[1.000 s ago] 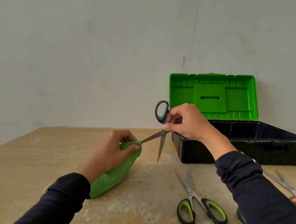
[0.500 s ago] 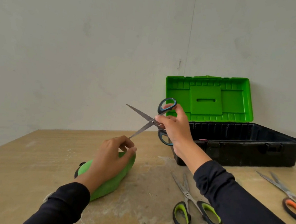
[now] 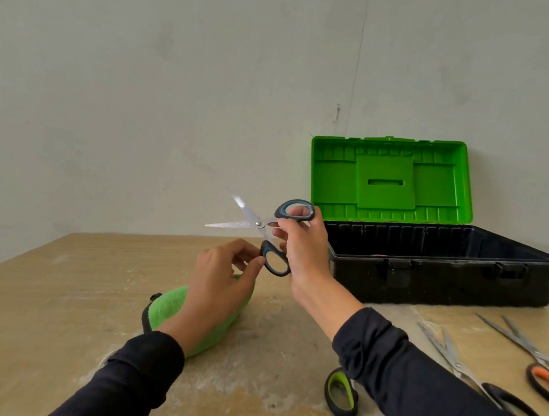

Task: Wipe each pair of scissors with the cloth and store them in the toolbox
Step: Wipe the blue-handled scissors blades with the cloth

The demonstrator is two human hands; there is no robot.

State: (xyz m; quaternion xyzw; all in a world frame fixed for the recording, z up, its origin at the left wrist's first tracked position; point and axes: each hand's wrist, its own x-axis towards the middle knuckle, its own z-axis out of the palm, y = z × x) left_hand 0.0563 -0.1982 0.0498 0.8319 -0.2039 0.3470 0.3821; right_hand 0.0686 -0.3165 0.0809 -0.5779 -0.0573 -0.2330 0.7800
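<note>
1. Scissors with blue-black handles are held in the air above the table, blades spread open and pointed left, just left of the toolbox.
2. Right hand is curled round the scissors: a finger is passed through the upper loop, and the shank near the pivot is pinched by the fingertips.
3. Left hand is raised just below the scissors, fingers curled; the lower loop is touched by the thumb and a fingertip. Whether it is truly pinched cannot be told.
4. Cloth, green with a dark edge, is seen under the left hand and wrist, lying on the table. Whether it is gripped by the palm cannot be told.
5. Toolbox is placed at the back right of the table against the wall; black base, green lid stood upright and open. Little of its inside is visible.
6. Green scissors are laid on the table in front of the toolbox, mostly hidden by the right sleeve; one green-lined loop is shown.
7. Black scissors are laid to the right of the sleeve, blades open and pointed away.
8. Orange scissors are laid at the right edge, partly cut off, blades open toward the toolbox.
9. Table surface is pale wood, marked with whitish dusty patches near the cloth.
</note>
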